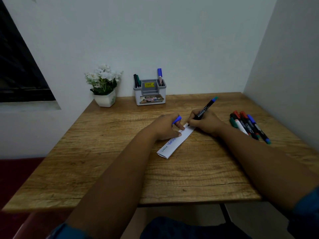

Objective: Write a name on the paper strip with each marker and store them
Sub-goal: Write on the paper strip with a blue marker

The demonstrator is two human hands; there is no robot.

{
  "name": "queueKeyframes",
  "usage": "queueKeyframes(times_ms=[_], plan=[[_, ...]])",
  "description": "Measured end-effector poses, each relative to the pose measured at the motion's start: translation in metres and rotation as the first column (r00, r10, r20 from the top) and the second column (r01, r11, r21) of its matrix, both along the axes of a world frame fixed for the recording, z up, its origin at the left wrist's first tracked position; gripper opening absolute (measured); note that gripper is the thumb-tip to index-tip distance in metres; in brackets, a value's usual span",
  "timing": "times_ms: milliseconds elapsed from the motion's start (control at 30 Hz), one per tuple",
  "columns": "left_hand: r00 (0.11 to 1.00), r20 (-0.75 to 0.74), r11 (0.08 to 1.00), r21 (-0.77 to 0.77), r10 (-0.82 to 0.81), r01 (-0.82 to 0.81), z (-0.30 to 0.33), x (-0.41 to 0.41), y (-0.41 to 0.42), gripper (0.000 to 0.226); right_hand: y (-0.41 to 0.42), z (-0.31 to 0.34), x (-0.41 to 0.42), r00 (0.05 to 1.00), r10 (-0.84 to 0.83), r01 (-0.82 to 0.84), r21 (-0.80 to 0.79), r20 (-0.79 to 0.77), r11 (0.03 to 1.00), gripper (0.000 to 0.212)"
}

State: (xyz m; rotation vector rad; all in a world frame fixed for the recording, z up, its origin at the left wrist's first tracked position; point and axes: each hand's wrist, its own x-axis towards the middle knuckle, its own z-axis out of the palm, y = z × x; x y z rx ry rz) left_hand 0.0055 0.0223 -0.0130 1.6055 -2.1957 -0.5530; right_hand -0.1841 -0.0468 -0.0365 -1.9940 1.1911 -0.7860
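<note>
the right hand (202, 120) grip is closed around a marker (204, 108), tip on the far end of the paper strip (174, 143). the strip's long axis runs diagonally toward the left hand (165, 126), by which it is pinned while a blue cap (177, 120) is held.

White strip (174, 143), blue cap (177, 120).

Hands (186, 125) on paper strip (174, 143)

Left hand (166, 125) hides part of paper strip (174, 143) writing.
</note>
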Motion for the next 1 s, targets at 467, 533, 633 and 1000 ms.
queueKeyframes(times_ms=[467,533,633,1000], plan=[[1.000,0.003,1.000,0.018,-0.003,0.003,-0.0024,0.0025,-0.0040,0.031,0.0010,0.0012,0.0024,1.000,-0.024,0.024,-0.023,-0.009,0.999,0.007],[1.000,0.006,1.000,0.027,-0.004,0.003,-0.0027,0.0029,-0.0048,0.030,0.0008,0.0006,0.0024,0.999,-0.045,0.045,-0.017,0.016,0.999,0.009],[1.000,0.011,0.999,0.034,-0.003,0.003,-0.0022,0.0021,-0.0044,0.030,0.0002,-0.0001,0.0011,0.993,-0.083,0.085,-0.016,0.087,0.996,0.010],[1.000,0.010,0.999,0.039,-0.006,0.006,-0.0022,0.0021,-0.0044,0.031,0.0007,0.0015,0.0030,0.998,-0.068,0.068,-0.014,0.004,0.998,0.009]])
